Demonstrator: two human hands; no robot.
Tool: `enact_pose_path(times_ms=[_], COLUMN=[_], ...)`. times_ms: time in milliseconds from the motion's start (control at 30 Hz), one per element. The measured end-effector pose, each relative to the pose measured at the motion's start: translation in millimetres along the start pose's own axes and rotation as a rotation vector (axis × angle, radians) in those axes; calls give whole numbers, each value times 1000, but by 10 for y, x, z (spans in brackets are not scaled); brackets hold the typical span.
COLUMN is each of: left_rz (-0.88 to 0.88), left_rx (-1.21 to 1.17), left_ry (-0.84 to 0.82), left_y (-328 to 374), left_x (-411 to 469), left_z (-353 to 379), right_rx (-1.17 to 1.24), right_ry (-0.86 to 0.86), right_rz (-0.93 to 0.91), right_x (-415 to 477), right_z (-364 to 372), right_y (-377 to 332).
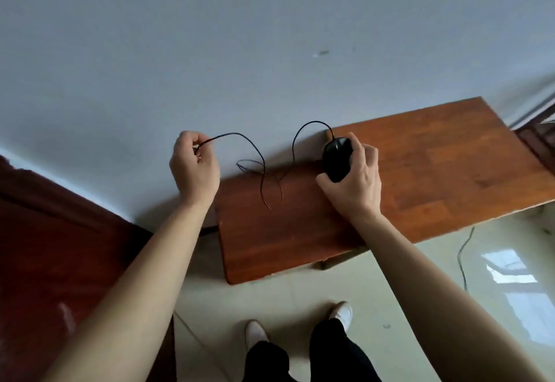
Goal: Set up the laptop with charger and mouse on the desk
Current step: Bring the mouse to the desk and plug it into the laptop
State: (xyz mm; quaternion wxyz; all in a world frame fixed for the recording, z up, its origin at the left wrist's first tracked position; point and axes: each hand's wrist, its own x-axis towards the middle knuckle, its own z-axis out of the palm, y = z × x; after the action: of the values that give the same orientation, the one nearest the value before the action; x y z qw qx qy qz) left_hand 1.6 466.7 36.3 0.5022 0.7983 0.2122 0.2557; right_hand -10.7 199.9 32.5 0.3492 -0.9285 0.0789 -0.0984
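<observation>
From the head camera, my right hand grips the glossy black oval computer mouse, fingers curled round its right side and thumb against its near end. It is at the far edge of the reddish-brown wooden desk, by the pale grey wall; I cannot tell whether it rests on the wood or is held just above it. The mouse's thin black cable arches off its front, droops in loose loops over the desk's far left corner, then rises to my left hand. That hand pinches the cable's end between curled fingers and thumb, out past the desk's left edge. Below, my white shoes stand on pale glossy floor tiles.
</observation>
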Motion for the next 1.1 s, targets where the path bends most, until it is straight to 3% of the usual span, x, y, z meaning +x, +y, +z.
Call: enact_pose_path(times_ms=[167,400,833,1100], left_rz=[95,216,381,450], left_rx=[-100,-265,-390,-325], left_ry=[-94,-308,-793,-1167], left_y=[969,2225,4160,4802], left_x=[-44,-812,-3781,-5200], left_z=[278,993,3552,5204], right_rx=[-4,4,-118,-173], right_ry=[190,419,828,921], right_rz=[31,99,279,489], right_x=[80,20,-896,-806], right_z=[-971,-2316,-5302,-6137], right_y=[35,724,3460,5096])
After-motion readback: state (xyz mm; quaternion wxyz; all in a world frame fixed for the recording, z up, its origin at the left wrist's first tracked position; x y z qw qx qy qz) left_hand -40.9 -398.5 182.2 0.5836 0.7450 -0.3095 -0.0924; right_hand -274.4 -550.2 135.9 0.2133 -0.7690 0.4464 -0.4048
